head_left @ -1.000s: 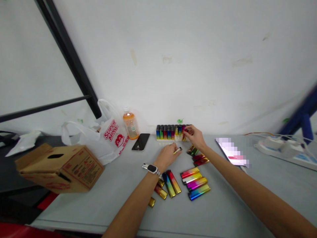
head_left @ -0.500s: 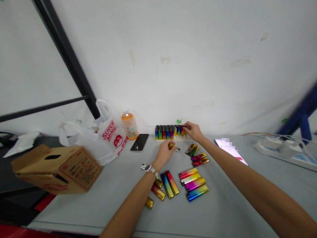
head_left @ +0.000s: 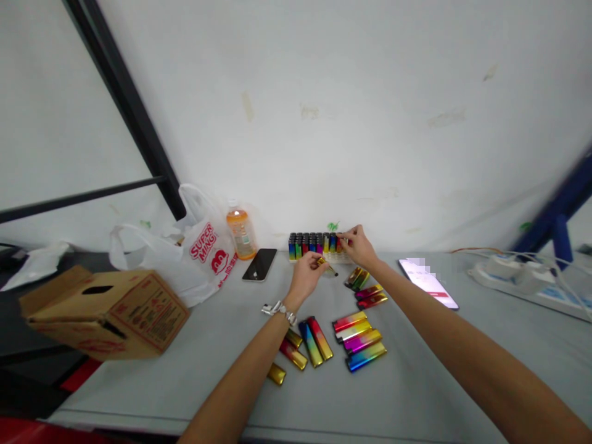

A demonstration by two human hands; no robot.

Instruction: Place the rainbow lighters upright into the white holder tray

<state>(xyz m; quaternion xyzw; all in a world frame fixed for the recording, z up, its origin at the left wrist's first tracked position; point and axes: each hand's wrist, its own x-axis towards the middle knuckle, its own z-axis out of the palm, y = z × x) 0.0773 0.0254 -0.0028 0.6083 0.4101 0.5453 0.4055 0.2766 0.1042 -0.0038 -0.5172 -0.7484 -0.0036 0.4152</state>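
Observation:
My left hand (head_left: 305, 274) is closed on a gold lighter (head_left: 329, 267), held at a slant with its dark end pointing right, just in front of a pale tray (head_left: 345, 259). Upright metallic lighters (head_left: 306, 248) with black tops stand packed in rows in the tray's left part. My right hand (head_left: 361, 248) is at the right end of these rows, thumb and fingertips closed around the top of a red standing lighter (head_left: 339, 245). The fingers partly cover that lighter. More lighters (head_left: 364, 341) lie flat on the table in small groups, some partly behind my left forearm.
Left of the tray are a black phone (head_left: 259, 265), an orange bottle (head_left: 242, 234), a white plastic bag (head_left: 203, 259) and a cardboard box (head_left: 111, 314). To the right lie a lit phone (head_left: 428, 283) and a white power strip (head_left: 522, 280) with cables. A wall stands behind.
My left hand has risen slightly, and the lighter in it shows more of its length. My right hand has shifted a little at the row's end, its fingers now more bent.

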